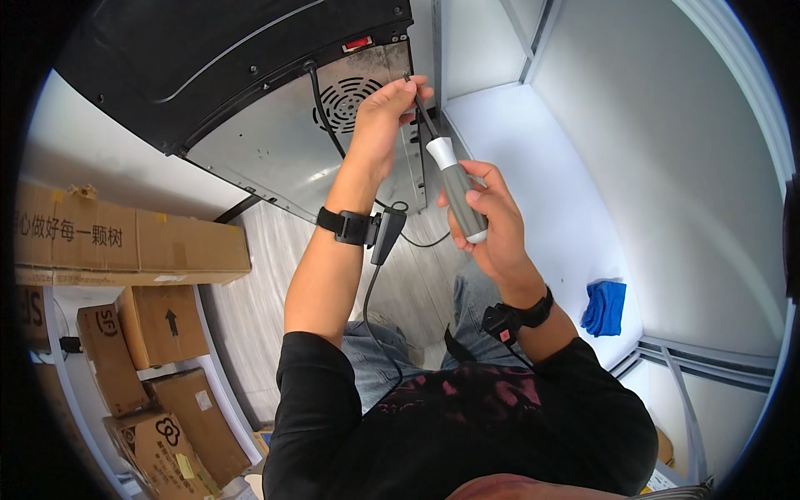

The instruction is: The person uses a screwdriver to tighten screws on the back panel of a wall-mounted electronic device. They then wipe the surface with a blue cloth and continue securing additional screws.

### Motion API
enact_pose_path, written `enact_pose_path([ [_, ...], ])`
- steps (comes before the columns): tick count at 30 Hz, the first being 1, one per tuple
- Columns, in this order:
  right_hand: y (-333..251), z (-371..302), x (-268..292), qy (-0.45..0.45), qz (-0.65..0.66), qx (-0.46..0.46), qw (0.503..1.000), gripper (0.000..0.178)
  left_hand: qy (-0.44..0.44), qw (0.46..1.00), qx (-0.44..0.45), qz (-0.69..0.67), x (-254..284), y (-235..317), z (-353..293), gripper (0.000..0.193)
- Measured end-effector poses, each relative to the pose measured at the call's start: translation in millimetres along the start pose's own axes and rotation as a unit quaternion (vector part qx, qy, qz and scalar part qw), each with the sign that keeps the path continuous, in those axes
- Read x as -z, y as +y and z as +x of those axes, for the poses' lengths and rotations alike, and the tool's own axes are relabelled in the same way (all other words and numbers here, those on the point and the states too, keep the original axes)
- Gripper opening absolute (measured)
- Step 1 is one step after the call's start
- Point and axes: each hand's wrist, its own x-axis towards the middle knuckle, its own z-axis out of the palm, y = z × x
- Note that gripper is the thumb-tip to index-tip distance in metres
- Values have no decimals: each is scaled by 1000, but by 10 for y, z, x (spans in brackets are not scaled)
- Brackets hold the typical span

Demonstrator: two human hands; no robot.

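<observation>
My right hand (492, 221) is wrapped round the grey and white handle of a screwdriver (460, 190). Its dark shaft slants up and left to my left hand (390, 117), whose thumb and fingers pinch it close to the tip. Whether a screw sits at that tip is too small to tell. Both hands are beside the right edge of a metal appliance (275, 150), which has a black upper part. Round vent slots (346, 104) lie just left of my left hand, and a black power cord (321, 108) hangs from the panel behind my forearm.
A red switch (358, 43) sits on the appliance's black part. At right, a folded blue cloth (604, 308) lies on a white surface (550, 200). Cardboard boxes (167, 321) fill a shelf at left, with a long carton (192, 242) above. Cables run from my wrist straps.
</observation>
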Motion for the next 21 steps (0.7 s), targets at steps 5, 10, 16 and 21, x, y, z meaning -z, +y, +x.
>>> enact_pose_path([
  [5, 1, 24, 32, 3, 51, -20, 998, 40, 3, 1000, 8, 10, -23, 33, -4, 29],
  [10, 10, 23, 28, 7, 56, -14, 998, 40, 8, 1000, 14, 10, -33, 40, -11, 29],
  [16, -14, -27, -69, 51, -20, -4, 999, 39, 16, 999, 19, 29, -30, 58, -24, 28],
  [21, 15, -40, -138, 88, -184, 84, 975, 43, 27, 997, 11, 67, -46, 77, -35, 27],
])
